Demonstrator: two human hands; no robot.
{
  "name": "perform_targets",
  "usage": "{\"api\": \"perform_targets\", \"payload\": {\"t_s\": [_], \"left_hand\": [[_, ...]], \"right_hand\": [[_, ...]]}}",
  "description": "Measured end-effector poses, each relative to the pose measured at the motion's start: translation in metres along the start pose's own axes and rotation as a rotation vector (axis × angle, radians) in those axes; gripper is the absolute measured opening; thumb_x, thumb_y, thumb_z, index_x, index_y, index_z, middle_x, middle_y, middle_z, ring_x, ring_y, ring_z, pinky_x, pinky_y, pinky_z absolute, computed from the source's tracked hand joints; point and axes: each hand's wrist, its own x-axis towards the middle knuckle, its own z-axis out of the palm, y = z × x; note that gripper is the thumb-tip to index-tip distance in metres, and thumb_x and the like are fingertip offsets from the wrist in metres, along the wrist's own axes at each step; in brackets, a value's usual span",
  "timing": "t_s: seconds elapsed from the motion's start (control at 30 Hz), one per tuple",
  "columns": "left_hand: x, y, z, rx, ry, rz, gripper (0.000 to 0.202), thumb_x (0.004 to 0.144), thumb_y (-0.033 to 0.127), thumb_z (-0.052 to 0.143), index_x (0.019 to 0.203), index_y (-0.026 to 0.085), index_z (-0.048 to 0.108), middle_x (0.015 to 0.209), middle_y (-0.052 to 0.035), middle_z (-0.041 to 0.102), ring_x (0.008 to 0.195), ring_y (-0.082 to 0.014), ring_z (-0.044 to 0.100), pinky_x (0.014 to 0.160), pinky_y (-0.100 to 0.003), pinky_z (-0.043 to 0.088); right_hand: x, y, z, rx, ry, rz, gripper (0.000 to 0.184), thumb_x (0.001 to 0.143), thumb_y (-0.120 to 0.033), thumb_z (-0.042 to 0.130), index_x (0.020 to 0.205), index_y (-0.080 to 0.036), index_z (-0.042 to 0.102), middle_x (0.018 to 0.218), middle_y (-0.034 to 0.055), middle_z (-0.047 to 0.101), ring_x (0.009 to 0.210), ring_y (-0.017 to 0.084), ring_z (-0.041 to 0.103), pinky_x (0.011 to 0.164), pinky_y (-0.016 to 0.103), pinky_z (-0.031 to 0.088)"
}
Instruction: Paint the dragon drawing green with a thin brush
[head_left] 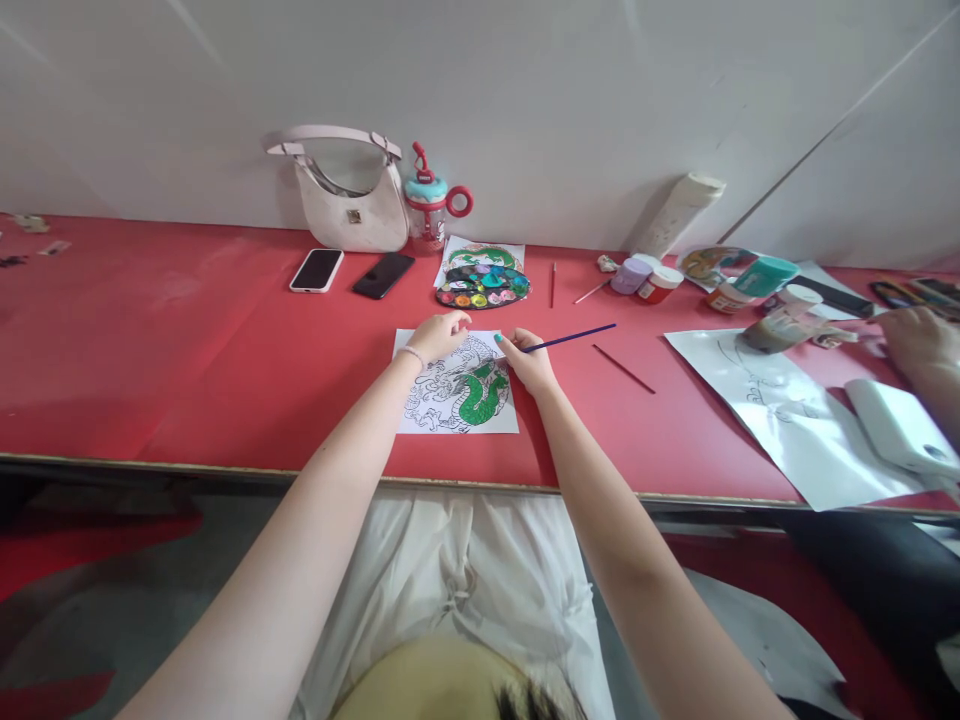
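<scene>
A white sheet with a dragon drawing (457,395), partly painted green, lies on the red table (225,350). My left hand (439,335) rests on the sheet's far edge, fingers curled down and pressed on the paper. My right hand (529,362) is closed on a thin blue paintbrush (574,337), its tip at the drawing's right edge and its handle pointing right. An oval paint palette (483,287) with many colours sits just beyond the sheet.
At the wall stand a pale handbag (349,205) and a bottle with a red handle (431,205). Two phones (317,269) lie left of the palette. Loose brushes (624,369), paint pots (660,284) and another drawing (787,415) lie right, by another person's hand (919,345).
</scene>
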Motion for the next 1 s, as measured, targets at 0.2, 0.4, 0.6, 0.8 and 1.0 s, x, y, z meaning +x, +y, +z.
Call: {"api": "perform_targets", "payload": {"t_s": [0.2, 0.4, 0.6, 0.8, 1.0], "left_hand": [[-0.004, -0.001, -0.002, -0.140, 0.013, 0.012, 0.030, 0.079, 0.027, 0.044, 0.104, 0.017, 0.059, 0.064, 0.0014, 0.055, 0.058, -0.0099, 0.047, 0.057, -0.022, 0.033], [-0.010, -0.005, -0.007, -0.278, 0.004, 0.002, 0.030, 0.081, 0.021, 0.041, 0.104, 0.016, 0.058, 0.058, 0.0031, 0.046, 0.053, -0.0083, 0.040, 0.054, -0.021, 0.033], [-0.014, -0.002, -0.007, -0.218, -0.008, -0.005, 0.029, 0.082, 0.022, 0.040, 0.104, 0.017, 0.058, 0.073, -0.0007, 0.059, 0.058, -0.0091, 0.047, 0.059, -0.023, 0.038], [-0.014, 0.000, -0.007, -0.186, -0.026, -0.008, 0.030, 0.082, 0.022, 0.040, 0.105, 0.018, 0.058, 0.076, -0.0016, 0.062, 0.062, -0.0104, 0.051, 0.062, -0.023, 0.039], [-0.014, -0.001, -0.006, -0.176, -0.035, 0.003, 0.028, 0.082, 0.024, 0.042, 0.105, 0.020, 0.058, 0.075, -0.0013, 0.061, 0.063, -0.0111, 0.052, 0.063, -0.024, 0.039]], "right_hand": [[0.000, 0.000, -0.001, -0.038, 0.036, 0.047, 0.039, 0.069, -0.051, 0.060, 0.060, -0.020, 0.039, 0.049, -0.0060, 0.039, 0.046, 0.010, 0.053, 0.043, 0.020, 0.037], [0.002, 0.001, 0.000, -0.027, 0.053, 0.020, 0.044, 0.069, -0.052, 0.060, 0.055, -0.021, 0.032, 0.049, -0.0066, 0.029, 0.042, 0.007, 0.041, 0.045, 0.022, 0.044], [0.002, 0.003, 0.000, -0.041, 0.093, -0.014, 0.044, 0.070, -0.047, 0.059, 0.052, -0.021, 0.029, 0.051, -0.0063, 0.023, 0.043, 0.006, 0.031, 0.043, 0.021, 0.044], [0.002, 0.004, 0.000, -0.068, 0.091, -0.021, 0.039, 0.072, -0.040, 0.057, 0.051, -0.020, 0.030, 0.050, -0.0061, 0.025, 0.044, 0.006, 0.034, 0.043, 0.021, 0.040], [0.001, 0.003, 0.000, -0.102, 0.069, -0.022, 0.036, 0.073, -0.036, 0.055, 0.053, -0.020, 0.030, 0.049, -0.0059, 0.026, 0.043, 0.007, 0.036, 0.042, 0.021, 0.033]]}}
